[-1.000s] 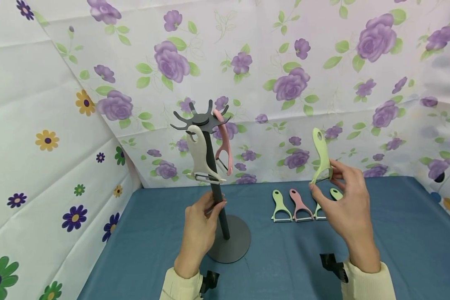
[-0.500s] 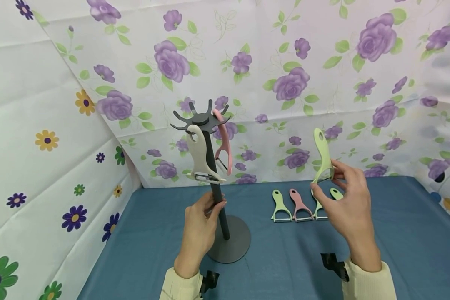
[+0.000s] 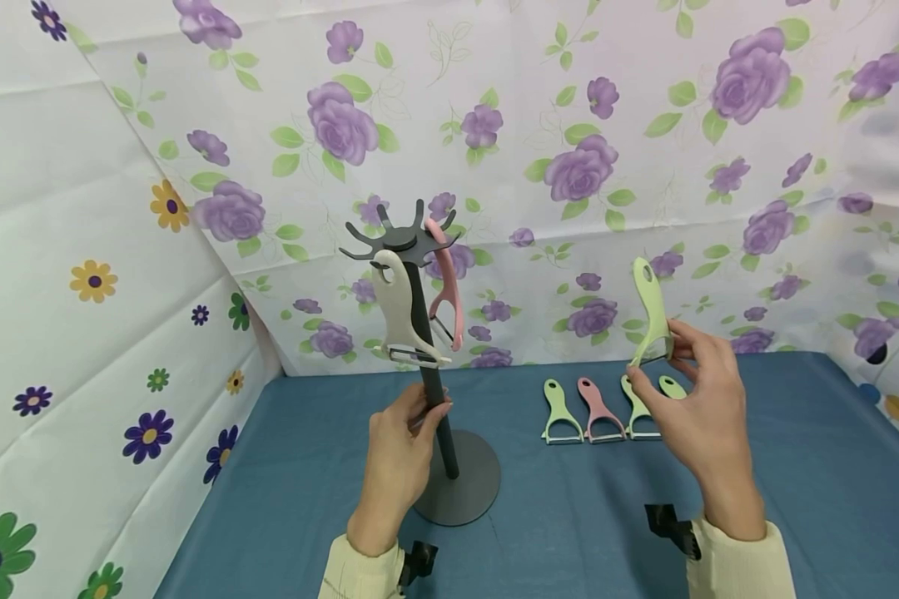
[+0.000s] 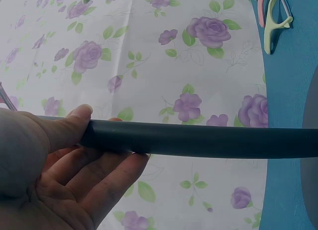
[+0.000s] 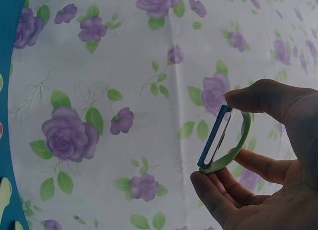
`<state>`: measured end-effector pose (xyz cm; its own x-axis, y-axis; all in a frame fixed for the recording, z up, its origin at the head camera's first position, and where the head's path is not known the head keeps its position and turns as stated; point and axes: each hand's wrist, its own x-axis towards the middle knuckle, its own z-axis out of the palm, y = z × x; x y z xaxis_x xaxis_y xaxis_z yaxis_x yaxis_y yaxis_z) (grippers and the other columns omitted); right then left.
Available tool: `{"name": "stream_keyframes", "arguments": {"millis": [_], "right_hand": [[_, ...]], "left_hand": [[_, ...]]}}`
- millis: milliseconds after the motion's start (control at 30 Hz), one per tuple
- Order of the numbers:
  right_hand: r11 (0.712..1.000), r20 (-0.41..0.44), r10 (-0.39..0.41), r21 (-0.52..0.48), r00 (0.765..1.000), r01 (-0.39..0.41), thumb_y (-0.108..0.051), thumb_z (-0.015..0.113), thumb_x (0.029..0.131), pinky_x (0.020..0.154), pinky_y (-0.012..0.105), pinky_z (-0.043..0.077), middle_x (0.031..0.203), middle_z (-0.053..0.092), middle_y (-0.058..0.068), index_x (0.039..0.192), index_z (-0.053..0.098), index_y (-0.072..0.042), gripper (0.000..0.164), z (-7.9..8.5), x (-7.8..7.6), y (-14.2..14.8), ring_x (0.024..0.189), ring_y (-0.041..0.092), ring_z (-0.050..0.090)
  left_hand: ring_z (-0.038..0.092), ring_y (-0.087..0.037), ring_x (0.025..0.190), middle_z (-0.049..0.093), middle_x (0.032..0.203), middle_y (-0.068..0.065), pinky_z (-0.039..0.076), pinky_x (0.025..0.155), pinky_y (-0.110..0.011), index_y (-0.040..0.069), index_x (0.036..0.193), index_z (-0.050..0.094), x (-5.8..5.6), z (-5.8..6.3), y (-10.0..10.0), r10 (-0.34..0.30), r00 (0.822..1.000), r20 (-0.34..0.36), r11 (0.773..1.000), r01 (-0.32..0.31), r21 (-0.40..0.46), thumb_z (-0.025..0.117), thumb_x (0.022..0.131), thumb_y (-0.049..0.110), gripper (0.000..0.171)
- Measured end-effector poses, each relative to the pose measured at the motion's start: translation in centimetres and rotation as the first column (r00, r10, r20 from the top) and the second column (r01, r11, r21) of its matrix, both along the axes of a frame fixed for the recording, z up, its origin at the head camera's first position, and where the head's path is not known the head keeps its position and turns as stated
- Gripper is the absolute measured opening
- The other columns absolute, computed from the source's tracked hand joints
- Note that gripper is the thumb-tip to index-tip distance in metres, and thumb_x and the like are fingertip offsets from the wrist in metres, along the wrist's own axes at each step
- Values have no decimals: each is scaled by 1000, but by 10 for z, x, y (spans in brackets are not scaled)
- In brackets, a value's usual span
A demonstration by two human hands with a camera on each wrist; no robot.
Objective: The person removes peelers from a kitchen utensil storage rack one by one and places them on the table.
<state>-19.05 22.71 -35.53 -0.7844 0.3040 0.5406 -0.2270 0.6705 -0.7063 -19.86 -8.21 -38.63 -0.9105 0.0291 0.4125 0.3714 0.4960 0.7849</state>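
A dark grey stand (image 3: 460,491) with a round base carries a ring of hooks at its top. On its hooks hang a white peeler (image 3: 397,304) at the front and a pink peeler (image 3: 448,287) at the right. My left hand (image 3: 397,466) grips the pole (image 4: 198,140) below them, thumb on one side and fingers on the other. Raised above the table at the right, my right hand (image 3: 700,408) pinches a green peeler (image 3: 650,304) by its blade end, handle upward. The right wrist view shows the blade (image 5: 214,138) between thumb and fingers.
On the blue tablecloth (image 3: 554,532) lies a row of peelers: a green one (image 3: 558,412) at the left, a pink one (image 3: 599,410) beside it, and green ones further right, partly behind my right hand. A floral cloth (image 3: 494,158) rises behind the table.
My right hand has drifted slightly to the right with the green peeler. The left hand and the stand have kept their place.
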Motion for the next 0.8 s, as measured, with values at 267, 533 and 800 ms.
{"name": "stream_keyframes", "arguments": {"millis": [267, 533, 800], "right_hand": [[1000, 10, -11, -4, 1000, 11, -6, 82, 85, 102, 63, 50, 130, 50, 24, 149, 51, -5, 71, -2, -1, 3, 116, 40, 54], [1000, 20, -19, -14, 1000, 19, -8, 81, 86, 104, 59, 49, 132, 51, 22, 149, 52, -8, 70, -3, -2, 7, 117, 36, 53], [1000, 31, -20, -22, 999, 20, -9, 81, 86, 104, 60, 49, 133, 50, 22, 149, 51, -9, 70, -4, -2, 9, 119, 37, 54]], "left_hand": [[76, -22, 103, 78, 112, -5, 63, 89, -40, 14, 116, 72, 0, 0, 0, 1, 1000, 1, 1000, -1, -1, 66, 100, 20, 18], [76, -22, 103, 78, 111, -9, 63, 88, -40, 13, 117, 72, -1, 0, 0, -6, 1000, -4, 1000, 6, 2, 66, 100, 19, 19], [76, -23, 103, 78, 111, -9, 63, 88, -40, 13, 117, 72, -1, 0, 0, -5, 1000, -7, 1000, 5, -1, 66, 100, 20, 19]]}}
